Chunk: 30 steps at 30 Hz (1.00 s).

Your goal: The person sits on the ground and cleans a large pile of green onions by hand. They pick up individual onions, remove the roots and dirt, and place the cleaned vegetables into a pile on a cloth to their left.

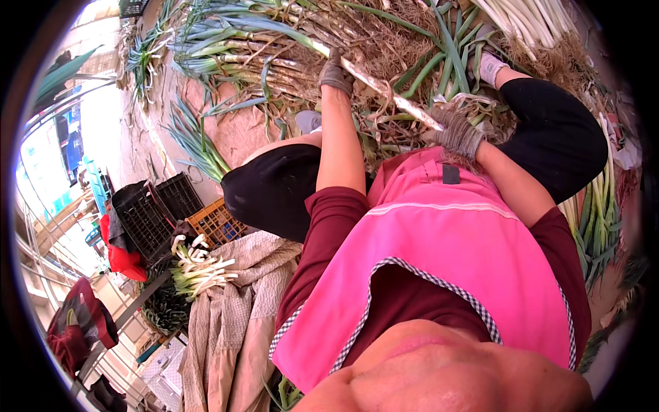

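Observation:
A long green onion (pixel 374 84), its pale shaft streaked with soil, stretches diagonally between my two gloved hands. My left hand (pixel 335 76) is closed around the upper shaft, near the green leaves. Lower down, my right hand (pixel 455 131) grips the root end, close to my pink apron (pixel 437 242); the fingers are partly hidden. A heap of unpeeled green onions (pixel 257 62) with dirty shafts and tangled roots lies beyond my left hand. Loose dry peelings (pixel 386 126) cover the ground between my legs.
Clean white green onions (pixel 530 23) lie at the upper right. More trimmed stalks (pixel 203 270) rest on woven sacking (pixel 221 319) at my left. Black plastic crates (pixel 141 219) and an orange crate (pixel 216 224) stand beyond my left knee. Green leaves (pixel 198 141) lie near that knee.

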Each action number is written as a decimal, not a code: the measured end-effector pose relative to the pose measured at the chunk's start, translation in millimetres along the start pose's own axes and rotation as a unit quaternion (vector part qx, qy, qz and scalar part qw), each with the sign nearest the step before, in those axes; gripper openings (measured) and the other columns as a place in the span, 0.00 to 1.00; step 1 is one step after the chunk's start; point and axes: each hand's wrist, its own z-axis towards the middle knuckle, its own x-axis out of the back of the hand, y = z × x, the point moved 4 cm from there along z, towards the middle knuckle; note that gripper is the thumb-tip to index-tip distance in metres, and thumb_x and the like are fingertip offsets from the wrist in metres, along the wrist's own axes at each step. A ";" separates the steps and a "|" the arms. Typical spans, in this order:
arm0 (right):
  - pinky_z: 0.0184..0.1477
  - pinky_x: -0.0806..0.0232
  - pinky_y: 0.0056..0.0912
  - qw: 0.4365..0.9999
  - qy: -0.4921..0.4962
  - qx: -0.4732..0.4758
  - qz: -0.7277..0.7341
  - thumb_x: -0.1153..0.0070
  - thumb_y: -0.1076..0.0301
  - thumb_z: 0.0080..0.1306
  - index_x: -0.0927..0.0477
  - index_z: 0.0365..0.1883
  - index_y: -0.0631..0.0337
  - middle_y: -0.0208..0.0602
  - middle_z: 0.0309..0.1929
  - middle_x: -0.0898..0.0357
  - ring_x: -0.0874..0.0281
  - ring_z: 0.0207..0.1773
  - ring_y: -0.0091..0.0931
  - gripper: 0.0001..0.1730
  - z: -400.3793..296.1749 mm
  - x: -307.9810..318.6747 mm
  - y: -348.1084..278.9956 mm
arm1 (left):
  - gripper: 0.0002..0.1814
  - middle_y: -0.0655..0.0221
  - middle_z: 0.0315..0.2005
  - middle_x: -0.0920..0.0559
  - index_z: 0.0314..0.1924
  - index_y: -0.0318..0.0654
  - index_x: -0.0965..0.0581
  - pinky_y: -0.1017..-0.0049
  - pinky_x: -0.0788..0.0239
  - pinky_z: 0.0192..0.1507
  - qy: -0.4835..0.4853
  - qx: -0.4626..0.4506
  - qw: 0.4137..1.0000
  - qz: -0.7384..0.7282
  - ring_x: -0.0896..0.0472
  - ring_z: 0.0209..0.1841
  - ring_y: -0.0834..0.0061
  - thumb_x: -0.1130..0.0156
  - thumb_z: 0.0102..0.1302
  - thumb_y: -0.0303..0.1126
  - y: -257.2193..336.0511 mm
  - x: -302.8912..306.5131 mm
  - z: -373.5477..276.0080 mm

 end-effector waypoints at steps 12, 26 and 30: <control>0.08 0.50 0.11 0.764 -0.153 -0.219 0.587 0.49 0.65 0.59 0.31 0.38 0.68 0.31 0.17 0.32 0.44 0.07 0.13 0.16 3.4 7.4 -7.6 | 0.18 0.74 0.14 0.29 0.30 0.38 0.27 0.78 0.46 0.11 -0.150 0.133 0.952 0.231 0.37 0.12 0.80 0.49 0.61 0.47 -36.6 -66.0 -38.3; 0.11 0.45 0.17 0.946 -0.141 -0.233 0.177 0.46 0.64 0.53 0.29 0.40 0.65 0.29 0.17 0.31 0.38 0.11 0.16 0.18 6.8 4.8 -17.2 | 0.21 0.73 0.17 0.31 0.28 0.45 0.31 0.74 0.39 0.19 -0.275 0.002 0.916 -0.292 0.34 0.18 0.75 0.51 0.58 0.56 17.7 2.1 29.2; 0.17 0.37 0.17 0.841 -0.198 -0.250 0.437 0.49 0.48 0.57 0.28 0.31 0.63 0.32 0.20 0.28 0.32 0.18 0.17 0.23 47.6 -22.4 -22.0 | 0.17 0.80 0.10 0.36 0.22 0.48 0.34 0.82 0.52 0.09 -0.234 0.001 0.936 -0.263 0.44 0.08 0.85 0.47 0.59 0.51 26.4 -5.6 3.1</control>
